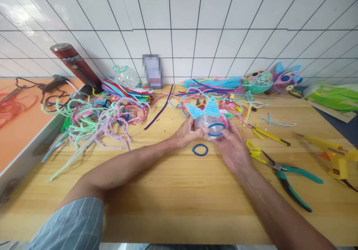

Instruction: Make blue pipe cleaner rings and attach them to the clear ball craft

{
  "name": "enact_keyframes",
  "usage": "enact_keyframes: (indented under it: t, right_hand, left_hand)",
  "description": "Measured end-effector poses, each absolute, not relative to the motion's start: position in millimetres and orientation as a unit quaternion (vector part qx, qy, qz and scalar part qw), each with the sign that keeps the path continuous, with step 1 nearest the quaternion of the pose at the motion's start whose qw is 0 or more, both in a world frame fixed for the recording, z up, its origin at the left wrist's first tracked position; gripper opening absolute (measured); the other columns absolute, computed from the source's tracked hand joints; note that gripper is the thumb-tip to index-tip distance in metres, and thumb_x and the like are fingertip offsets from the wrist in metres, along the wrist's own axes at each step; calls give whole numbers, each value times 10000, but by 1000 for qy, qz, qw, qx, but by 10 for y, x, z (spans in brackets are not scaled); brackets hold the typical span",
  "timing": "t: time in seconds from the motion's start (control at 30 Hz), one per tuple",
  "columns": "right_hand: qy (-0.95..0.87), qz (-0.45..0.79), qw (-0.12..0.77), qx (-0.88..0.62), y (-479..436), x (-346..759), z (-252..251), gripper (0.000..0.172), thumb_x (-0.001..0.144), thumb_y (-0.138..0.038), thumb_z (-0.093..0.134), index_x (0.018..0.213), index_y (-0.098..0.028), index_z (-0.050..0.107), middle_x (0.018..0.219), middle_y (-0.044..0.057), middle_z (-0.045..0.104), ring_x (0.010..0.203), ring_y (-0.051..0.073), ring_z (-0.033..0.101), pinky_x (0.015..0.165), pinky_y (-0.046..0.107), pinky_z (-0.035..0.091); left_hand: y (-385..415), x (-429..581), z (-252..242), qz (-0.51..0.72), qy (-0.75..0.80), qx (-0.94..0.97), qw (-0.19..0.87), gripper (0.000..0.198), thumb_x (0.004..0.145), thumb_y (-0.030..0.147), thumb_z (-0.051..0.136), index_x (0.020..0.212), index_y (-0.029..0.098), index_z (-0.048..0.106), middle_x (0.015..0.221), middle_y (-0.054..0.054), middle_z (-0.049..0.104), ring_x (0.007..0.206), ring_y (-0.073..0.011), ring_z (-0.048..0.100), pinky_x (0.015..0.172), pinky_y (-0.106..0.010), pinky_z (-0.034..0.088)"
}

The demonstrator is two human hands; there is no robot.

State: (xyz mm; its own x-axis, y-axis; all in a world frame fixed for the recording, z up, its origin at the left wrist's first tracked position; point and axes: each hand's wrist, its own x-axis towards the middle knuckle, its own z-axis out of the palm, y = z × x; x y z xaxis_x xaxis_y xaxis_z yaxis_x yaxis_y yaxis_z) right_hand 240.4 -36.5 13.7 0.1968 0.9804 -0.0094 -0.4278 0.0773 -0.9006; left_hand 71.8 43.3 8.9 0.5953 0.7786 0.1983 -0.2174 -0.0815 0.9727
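Note:
A clear round ball [206,123] with two light-blue pipe-cleaner ears [212,107] is held off the table between my two hands. My left hand [187,133] grips its left side, the thumb across the front. On the right side my right hand [232,145] holds it, thumb near a dark-blue pipe-cleaner loop [216,135] that lies against the ball's front. Some pink pipe cleaner shows at the ball's right edge. A second dark-blue loop [200,155] lies on the wooden table just below the ball.
Green-handled pliers [303,173], a yellow cutter [272,136] and a yellow glue gun [335,155] lie at the right. Tangled pipe cleaners [100,119] spread at the left. A phone [152,71] leans on the tiled wall near a red flask [78,66].

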Motion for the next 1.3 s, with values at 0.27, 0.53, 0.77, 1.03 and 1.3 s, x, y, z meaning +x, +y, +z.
enact_keyframes:
  t: [0.27,0.53,0.77,1.03,1.3]
  right_hand:
    - [-354,527,646,-423,-355,2430,82,504,845,-407,786,1334,-372,672,1557,2,617,1430,318,585,1079,534,588]
    - [-340,535,652,-416,-369,2416,104,520,838,-409,812,1339,-370,678,1545,-1,629,1444,303,573,1109,508,571]
    - [-341,541,650,-411,-380,2408,135,502,863,-452,798,1345,-382,676,1544,-9,629,1428,284,584,1109,484,565]
    - [-307,534,655,-439,-357,2437,107,421,874,-539,771,1245,-348,719,1424,9,713,1282,283,678,1025,485,600]
    - [-297,506,649,-485,-329,2484,49,506,765,-557,869,1198,-334,731,1383,16,724,1150,267,722,846,396,645]
  left_hand:
    - [405,717,89,391,237,625,632,780,796,689,772,1328,167,542,1308,-162,684,1246,-351,645,1127,-510,491]
    - [388,732,64,396,242,615,637,785,786,683,782,1336,184,530,1338,-153,666,1279,-350,623,1129,-511,487]
    - [393,729,50,402,262,611,630,800,780,695,778,1325,166,526,1351,-170,656,1283,-360,622,1135,-516,483]
    - [383,740,66,399,265,607,635,800,757,710,789,1298,170,554,1337,-165,668,1268,-362,630,1123,-514,490]
    - [380,739,73,388,261,609,640,812,767,702,789,1326,158,564,1360,-177,664,1284,-374,624,1113,-523,501]
